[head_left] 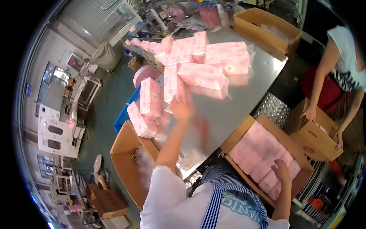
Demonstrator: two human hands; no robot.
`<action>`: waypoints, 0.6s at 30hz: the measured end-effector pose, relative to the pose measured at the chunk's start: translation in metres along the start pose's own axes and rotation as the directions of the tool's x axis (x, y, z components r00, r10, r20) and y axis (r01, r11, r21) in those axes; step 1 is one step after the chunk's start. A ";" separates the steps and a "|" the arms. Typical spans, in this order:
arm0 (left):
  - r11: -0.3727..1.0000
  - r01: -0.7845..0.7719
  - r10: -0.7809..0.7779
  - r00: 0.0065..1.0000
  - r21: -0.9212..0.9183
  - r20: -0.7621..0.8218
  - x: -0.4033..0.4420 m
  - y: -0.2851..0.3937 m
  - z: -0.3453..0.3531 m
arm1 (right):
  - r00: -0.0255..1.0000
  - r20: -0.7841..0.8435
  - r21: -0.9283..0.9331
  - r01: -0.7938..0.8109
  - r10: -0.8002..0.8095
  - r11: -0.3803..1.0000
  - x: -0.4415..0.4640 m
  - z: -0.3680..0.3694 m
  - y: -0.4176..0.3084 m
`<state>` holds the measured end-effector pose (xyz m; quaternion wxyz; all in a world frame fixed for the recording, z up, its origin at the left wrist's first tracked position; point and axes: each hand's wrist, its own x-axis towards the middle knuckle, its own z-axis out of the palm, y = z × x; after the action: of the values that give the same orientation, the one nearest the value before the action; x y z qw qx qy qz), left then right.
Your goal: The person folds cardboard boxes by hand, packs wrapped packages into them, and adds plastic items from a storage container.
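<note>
My left hand [182,110] reaches over the metal table to the near end of a pink tissue pack [173,84]. Its fingers are blurred, so whether they grip the pack is unclear. Beside it lie two more tissue packs [150,97] near the table's left edge, and another long pack [202,75] to the right. Above the open carton [238,135] at right hovers my right hand [281,170], fingers loosely bent and apart, holding nothing. Rows of pink packs [256,152] fill that carton.
Further packs [228,57] are heaped on the metal table [238,101]. A carton with clear plastic [127,160] stands at left, another carton [263,26] at the far right corner. A co-worker's hands [309,114] hold a carton [318,139] at right.
</note>
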<state>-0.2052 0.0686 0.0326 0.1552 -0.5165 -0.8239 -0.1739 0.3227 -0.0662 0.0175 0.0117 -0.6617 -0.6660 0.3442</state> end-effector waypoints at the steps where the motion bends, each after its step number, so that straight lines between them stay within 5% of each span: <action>1: 0.989 0.144 -0.146 0.987 0.040 0.073 0.027 -0.009 -0.005 | 0.988 -0.055 0.103 0.152 -0.147 0.983 0.012 -0.002 -0.016; 5: 0.911 0.401 -0.412 0.896 0.095 0.168 0.079 -0.033 0.003 | 0.877 -0.116 0.058 0.475 -0.466 0.878 0.077 -0.010 -0.131; 8: 0.919 0.378 -0.385 0.801 0.111 0.458 0.071 -0.029 -0.012 | 0.715 -0.129 -0.046 0.688 -0.687 0.724 0.129 -0.010 -0.221; 10: 0.903 0.417 -0.405 0.754 0.098 0.517 0.055 -0.039 -0.050 | 0.639 -0.121 -0.137 0.747 -0.759 0.651 0.164 -0.007 -0.265; 12: 0.980 0.189 -0.174 0.632 0.067 0.755 0.045 -0.052 -0.088 | 0.543 -0.166 -0.282 0.773 -0.823 0.568 0.205 -0.001 -0.308; 13: 0.977 0.199 -0.185 0.631 0.073 0.754 0.051 -0.070 -0.086 | 0.515 -0.188 -0.339 0.765 -0.836 0.547 0.226 0.002 -0.326; 15: 0.975 0.186 -0.222 0.849 0.120 0.480 0.058 -0.118 -0.075 | 0.482 -0.254 -0.409 0.731 -0.838 0.545 0.256 -0.004 -0.371; 16: 0.966 0.195 -0.230 0.948 0.170 0.218 0.059 -0.150 -0.047 | 0.455 -0.268 -0.449 0.721 -0.849 0.528 0.285 0.000 -0.381; 17: 0.952 0.213 -0.203 0.977 0.218 -0.070 0.068 -0.178 -0.023 | 0.418 -0.290 -0.491 0.707 -0.861 0.509 0.313 0.007 -0.390; 18: 0.950 0.227 -0.215 0.973 0.216 -0.079 0.079 -0.187 -0.021 | 0.406 -0.284 -0.497 0.712 -0.868 0.496 0.323 0.009 -0.401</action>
<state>-0.4057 0.0458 0.0623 0.2144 -0.3954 -0.8863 -0.1106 -0.0721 0.2619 0.0591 0.2480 -0.3180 -0.9151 0.0061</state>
